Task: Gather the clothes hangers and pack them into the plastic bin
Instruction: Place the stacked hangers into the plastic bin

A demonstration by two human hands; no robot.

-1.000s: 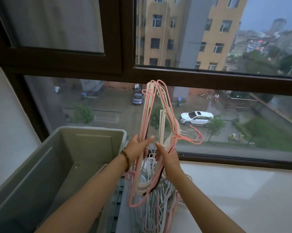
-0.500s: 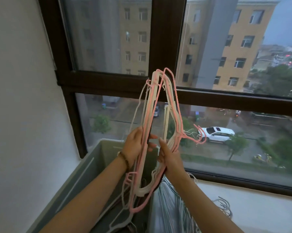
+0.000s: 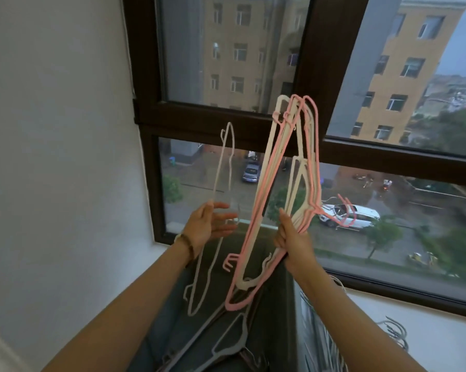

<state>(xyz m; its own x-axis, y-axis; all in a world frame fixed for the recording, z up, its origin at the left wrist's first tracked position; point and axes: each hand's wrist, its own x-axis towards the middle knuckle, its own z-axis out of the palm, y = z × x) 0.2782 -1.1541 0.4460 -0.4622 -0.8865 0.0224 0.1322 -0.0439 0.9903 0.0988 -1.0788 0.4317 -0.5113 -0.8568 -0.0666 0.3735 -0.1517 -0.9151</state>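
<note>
My right hand [image 3: 293, 244] is shut on a bundle of pink and white hangers [image 3: 285, 189], held upright over the grey plastic bin [image 3: 277, 304]. My left hand [image 3: 209, 224] is to the left of the bundle with its fingers spread. A single thin white hanger [image 3: 223, 162] stands upright against its thumb and reaches down over the bin. Grey hangers [image 3: 226, 342] lie at the bottom of the bin. More hangers [image 3: 316, 326] are heaped just right of the bin, partly hidden by my right forearm.
A white wall [image 3: 65, 157] is close on the left of the bin. The dark window frame [image 3: 320, 76] stands right behind the raised bundle. The white sill [image 3: 427, 318] runs to the right, with a few loose hangers [image 3: 395, 331] on it.
Both hands carried the bundle left, over the bin. My left hand has come off the bundle and moved left, fingers spread, with one white hanger split off beside it.
</note>
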